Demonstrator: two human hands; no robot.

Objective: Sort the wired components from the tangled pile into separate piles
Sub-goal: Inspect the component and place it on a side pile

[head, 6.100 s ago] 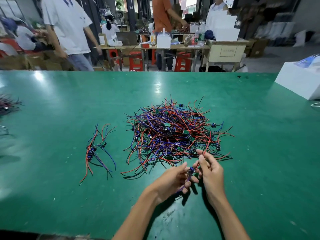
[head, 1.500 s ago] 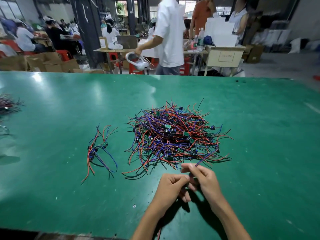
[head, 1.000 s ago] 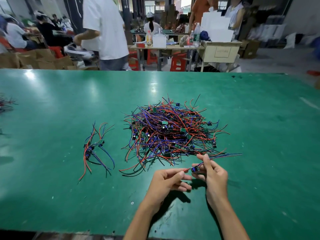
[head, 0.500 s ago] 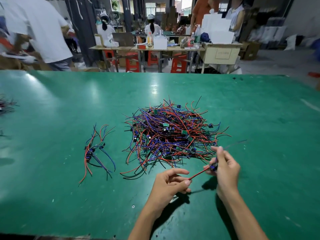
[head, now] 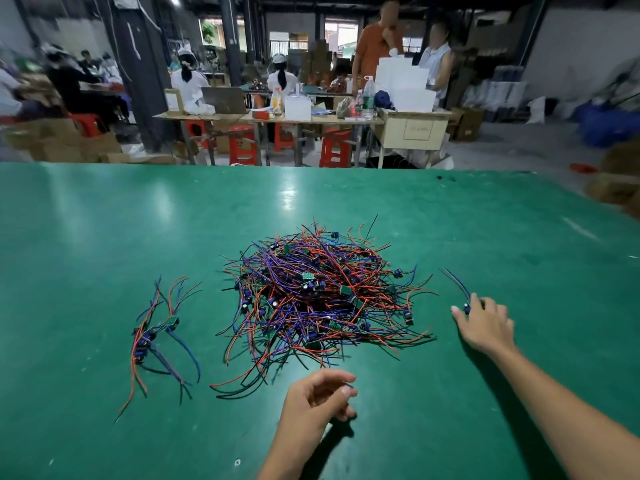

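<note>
Right of the pile (head: 322, 296): right hand (head: 485, 323) pinching one component (head: 465, 306), setting it on the table (head: 104, 237). Left hand (head: 311, 400) loosely curled, empty. Sorted bunch (head: 156, 337) far left. Next: release, pick again from pile.

Beyond the green table (head: 104, 237), people sit at a cluttered workbench (head: 270, 116) with red stools (head: 334, 148) beneath.

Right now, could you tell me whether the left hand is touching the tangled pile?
Apart. The head view shows the left hand loosely curled near the tangled pile, with green table visible between its fingers and the nearest wires.
</note>
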